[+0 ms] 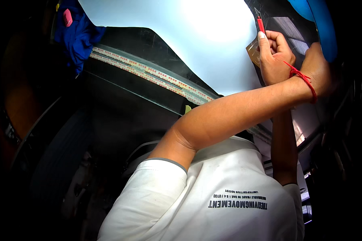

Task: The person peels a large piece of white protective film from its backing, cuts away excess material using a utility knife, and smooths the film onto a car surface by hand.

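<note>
My right hand [274,56] is closed around a red craft knife [261,25], its pointed blade angled up and away from me. The knife is beside the right edge of a large white sheet [197,44] with curved sides. A small tan piece [253,54] shows between the sheet and that hand. My left forearm crosses over the right one, with a red string at the wrist. Beyond it, my left hand [319,70] is bent at the far right, below a blue curved item [326,30]; shadow hides its fingers.
Under the sheet lies a dark, scratched glossy surface [138,40]. Two long strips with red print [149,71] run along its near side. At the upper left a crumpled blue cloth [77,40] carries a pink block [67,17]. A small yellow-green piece [188,109] is near my left elbow.
</note>
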`<state>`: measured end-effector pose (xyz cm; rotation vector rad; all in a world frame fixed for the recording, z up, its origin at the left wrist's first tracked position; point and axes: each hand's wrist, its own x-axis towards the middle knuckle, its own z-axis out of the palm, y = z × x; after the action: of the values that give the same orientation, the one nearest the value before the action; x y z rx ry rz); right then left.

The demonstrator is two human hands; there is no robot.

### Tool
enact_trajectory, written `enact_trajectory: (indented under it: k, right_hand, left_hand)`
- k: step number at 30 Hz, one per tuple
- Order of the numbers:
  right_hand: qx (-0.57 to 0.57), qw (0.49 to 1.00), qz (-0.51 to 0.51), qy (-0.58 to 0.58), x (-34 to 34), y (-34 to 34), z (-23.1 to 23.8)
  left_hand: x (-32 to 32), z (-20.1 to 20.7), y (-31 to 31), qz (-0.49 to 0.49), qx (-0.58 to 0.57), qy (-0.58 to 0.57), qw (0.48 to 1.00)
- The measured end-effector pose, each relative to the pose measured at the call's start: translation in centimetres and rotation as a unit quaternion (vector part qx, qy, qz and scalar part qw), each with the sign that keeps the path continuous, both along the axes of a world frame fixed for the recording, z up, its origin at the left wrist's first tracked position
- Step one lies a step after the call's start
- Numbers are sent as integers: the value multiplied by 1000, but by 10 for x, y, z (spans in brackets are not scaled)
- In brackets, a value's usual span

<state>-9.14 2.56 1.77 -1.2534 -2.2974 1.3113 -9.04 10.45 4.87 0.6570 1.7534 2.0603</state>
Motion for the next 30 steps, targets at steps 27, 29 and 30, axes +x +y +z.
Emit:
enact_trajectory:
  k: [27,29,30]
  right_hand:
    - [262,951,156,43,-60,-31,-36]
    - [268,950,159,32,-59,-30,-37]
    - [271,949,160,27,-59,-30,-38]
  left_hand:
    - [-18,-56,19,-50,-88,89,991]
    - [-23,-50,16,-84,-66,-62,992]
    - [-25,-50,15,-89,-78,-64,991]
